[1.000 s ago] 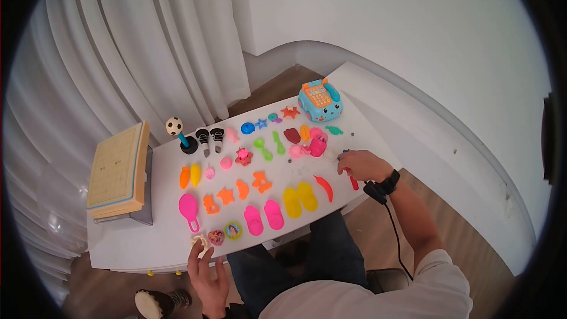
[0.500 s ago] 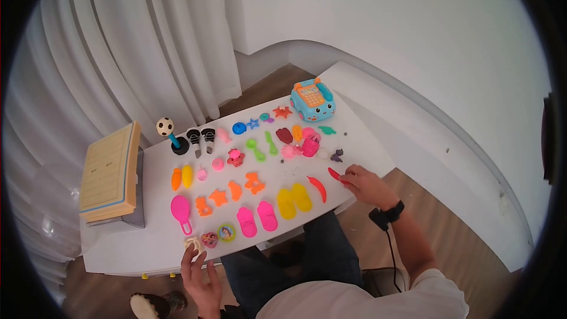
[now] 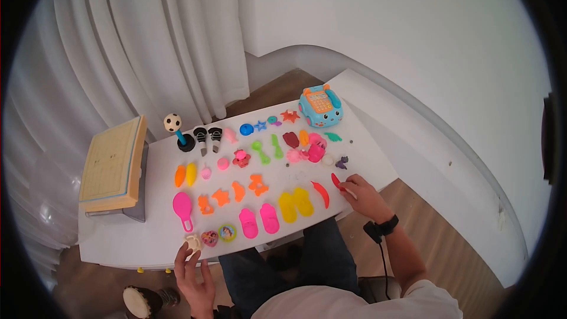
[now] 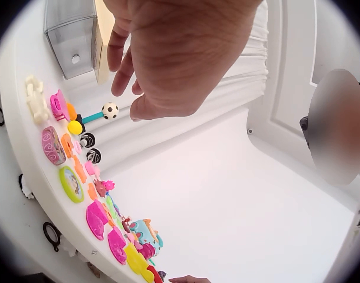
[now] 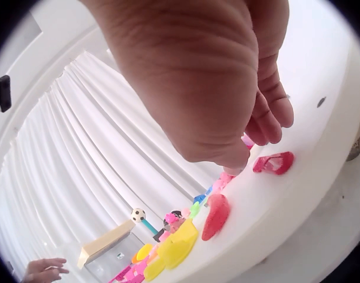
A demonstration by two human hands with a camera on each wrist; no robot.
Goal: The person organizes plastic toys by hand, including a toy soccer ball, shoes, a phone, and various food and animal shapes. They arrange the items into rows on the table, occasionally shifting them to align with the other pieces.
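Note:
The right hand hovers with bent, relaxed fingers right beside a small red piece near the table's right front edge. In the right wrist view that red piece lies on the table just below the fingertips, apart from them. A red chili-shaped toy lies to its left. At the front left corner, the left hand has loosely spread fingers by a cream-coloured piece. The left wrist view shows the cream piece apart from the left hand.
Yellow slipper shapes, pink slipper shapes and a pink paddle lie along the front. Orange shapes sit behind. A toy phone, a football stand and a boxed board stand farther back.
The right hand has come forward from beside the small dark figure. The red piece, pinched half a second ago, now lies turned and released. The head view has shifted slightly; the left hand stays by the cream piece.

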